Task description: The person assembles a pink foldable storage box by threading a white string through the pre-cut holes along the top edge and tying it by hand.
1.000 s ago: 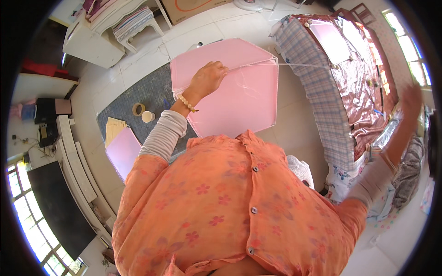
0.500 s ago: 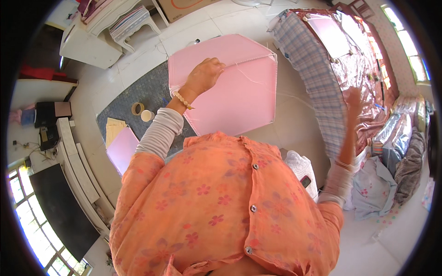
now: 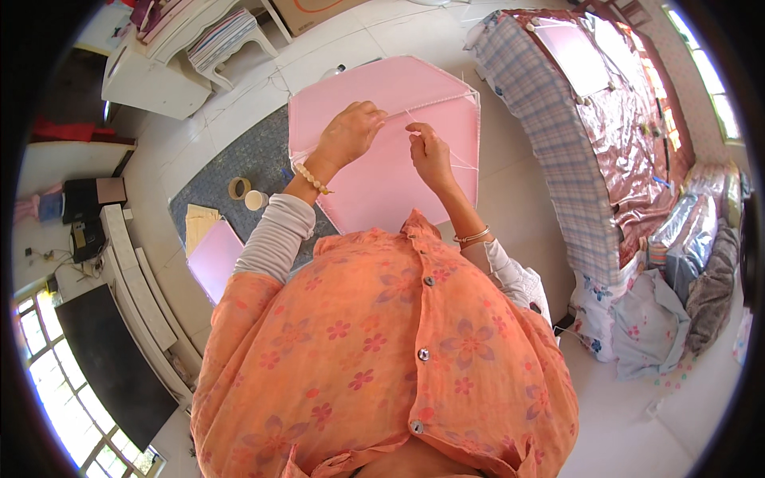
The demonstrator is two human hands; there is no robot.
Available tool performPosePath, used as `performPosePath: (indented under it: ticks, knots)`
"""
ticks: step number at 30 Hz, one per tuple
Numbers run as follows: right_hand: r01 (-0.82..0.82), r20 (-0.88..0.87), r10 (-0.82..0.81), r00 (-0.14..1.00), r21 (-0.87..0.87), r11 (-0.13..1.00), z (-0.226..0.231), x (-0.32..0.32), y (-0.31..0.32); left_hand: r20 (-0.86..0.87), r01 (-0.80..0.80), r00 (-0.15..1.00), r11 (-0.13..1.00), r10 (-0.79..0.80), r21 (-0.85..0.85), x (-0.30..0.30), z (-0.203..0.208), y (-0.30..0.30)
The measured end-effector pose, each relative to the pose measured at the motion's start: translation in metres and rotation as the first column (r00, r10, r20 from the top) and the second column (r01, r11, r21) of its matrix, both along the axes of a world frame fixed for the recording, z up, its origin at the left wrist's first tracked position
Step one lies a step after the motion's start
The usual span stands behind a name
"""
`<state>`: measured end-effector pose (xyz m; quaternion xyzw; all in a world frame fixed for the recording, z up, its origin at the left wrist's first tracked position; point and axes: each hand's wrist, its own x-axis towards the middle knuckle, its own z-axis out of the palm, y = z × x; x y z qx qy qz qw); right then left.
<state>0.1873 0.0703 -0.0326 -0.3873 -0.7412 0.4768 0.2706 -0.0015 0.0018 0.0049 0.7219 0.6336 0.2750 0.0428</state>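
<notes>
Pinching at a white seam [image 3: 442, 102] on a pink panel [image 3: 382, 183].
Tape roll [image 3: 232, 192] and cup [image 3: 256, 200] sit on the grey surface [image 3: 215, 159], handily near, I'd judge; the left hand [image 3: 351, 131], fingers closed at the seam, seems to steady the panel, in front of the person; the right hand [image 3: 431, 155] is nearly closed, probably on thin thread [image 3: 470, 168], though I cannot tell surely.

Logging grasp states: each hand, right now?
Left hand: closed, pinching the pink panel at its seam.
Right hand: closed, apparently on white thread.
</notes>
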Motion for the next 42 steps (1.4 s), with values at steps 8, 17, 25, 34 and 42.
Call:
performPosePath:
  ticks: [8,17,25,34,42]
  knots:
    - [-0.02,0.056,0.016,0.998,0.068,0.997,0.006,-0.002,0.003,0.007,-0.008,1.0,1.0,0.008,-0.006,0.0,0.0,0.001]
    - [-0.014,0.105,0.0,0.994,0.131,0.991,0.011,-0.004,0.006,0.004,0.033,0.999,0.999,-0.033,0.031,0.0,0.001,0.002]
    - [0.135,-0.064,-0.125,0.99,0.189,0.973,-0.003,-0.016,0.002,0.0,0.014,1.0,1.0,-0.014,0.02,0.004,0.002,0.002]
    - [0.253,-0.004,-0.258,0.966,0.209,0.945,0.006,-0.047,0.003,-0.019,0.006,1.0,1.0,-0.006,0.017,0.006,0.002,0.003]
    - [-0.125,0.468,-0.129,0.874,0.473,0.872,0.099,-0.015,0.038,0.004,0.029,1.0,0.996,-0.03,0.08,0.006,0.002,-0.002]
